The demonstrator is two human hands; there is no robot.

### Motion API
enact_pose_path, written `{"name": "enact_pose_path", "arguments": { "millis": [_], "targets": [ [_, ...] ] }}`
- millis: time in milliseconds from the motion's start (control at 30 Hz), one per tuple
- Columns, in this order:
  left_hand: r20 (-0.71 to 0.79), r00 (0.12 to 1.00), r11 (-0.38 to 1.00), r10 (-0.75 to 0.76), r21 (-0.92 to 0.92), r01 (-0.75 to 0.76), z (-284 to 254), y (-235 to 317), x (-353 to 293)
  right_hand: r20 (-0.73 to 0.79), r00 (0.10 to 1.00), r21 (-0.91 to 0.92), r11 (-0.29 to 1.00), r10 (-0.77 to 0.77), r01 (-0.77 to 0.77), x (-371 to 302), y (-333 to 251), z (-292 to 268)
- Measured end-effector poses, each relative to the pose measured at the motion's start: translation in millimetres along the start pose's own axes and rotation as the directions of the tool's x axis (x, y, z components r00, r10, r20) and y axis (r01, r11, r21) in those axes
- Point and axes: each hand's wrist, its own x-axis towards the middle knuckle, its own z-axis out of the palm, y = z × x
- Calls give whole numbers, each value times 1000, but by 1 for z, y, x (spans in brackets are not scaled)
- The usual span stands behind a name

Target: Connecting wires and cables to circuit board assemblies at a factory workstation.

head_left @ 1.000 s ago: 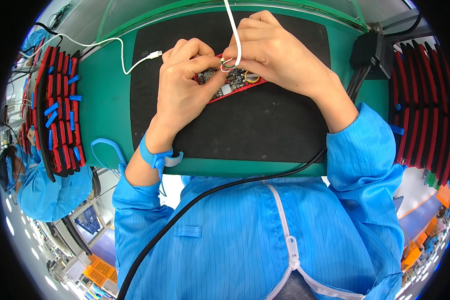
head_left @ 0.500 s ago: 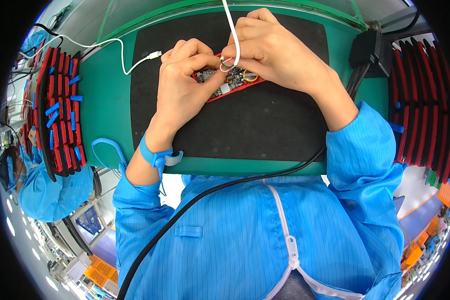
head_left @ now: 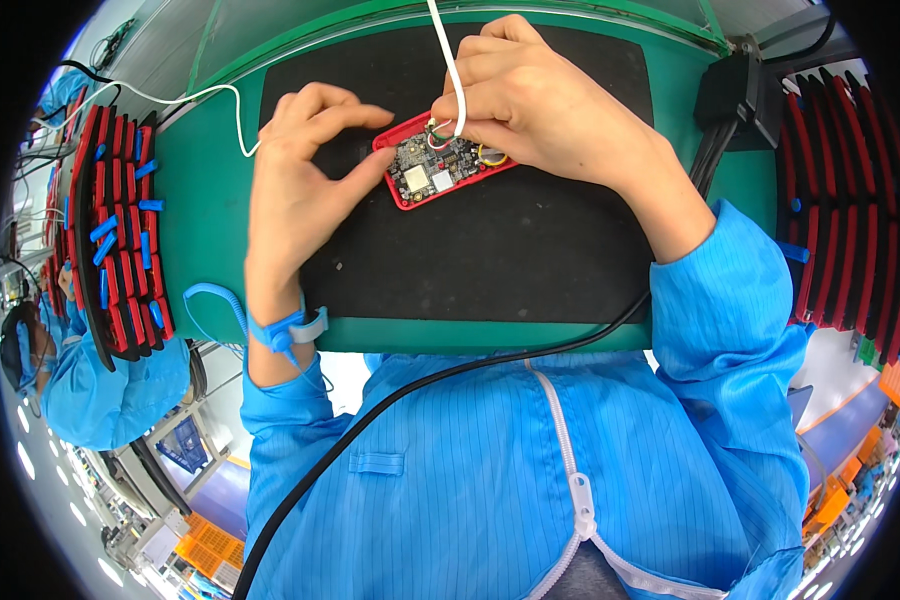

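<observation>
A red case holding a circuit board lies tilted on a black mat. A white cable comes down from above to the board, its thin coloured wires spread near the case's top edge. My right hand is closed at the cable's lower end, index finger and thumb together over the case's upper right; the exact grip is partly hidden. My left hand is open at the case's left side, thumb and index finger apart, the thumb tip by the left rim. A blue wrist strap circles my left wrist.
Racks of red and black cases stand at the left and right. A black box with cables is at the back right. Another white cable runs behind my left hand. A black cable crosses before me.
My left hand has let go near the wires and moved left, its fingers spreading and uncovering more of the board. My right hand stays at the cable, which has shifted slightly left.
</observation>
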Motion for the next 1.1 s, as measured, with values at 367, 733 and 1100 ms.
{"name": "enact_pose_path", "arguments": {
  "millis": [367,733,1100],
  "targets": [
    [-34,963,964,-266,8,267,-20,-27,-43,-18,1000,37,999,-22,22,1,2,1],
    [-194,974,977,-117,153,148,-23,-83,-21,21,998,97,994,57,-59,4,-3,-3],
    [-58,994,995,92,33,-90,-1,-29,-44,26,995,53,994,98,-99,8,-6,-4]
  ]
}}
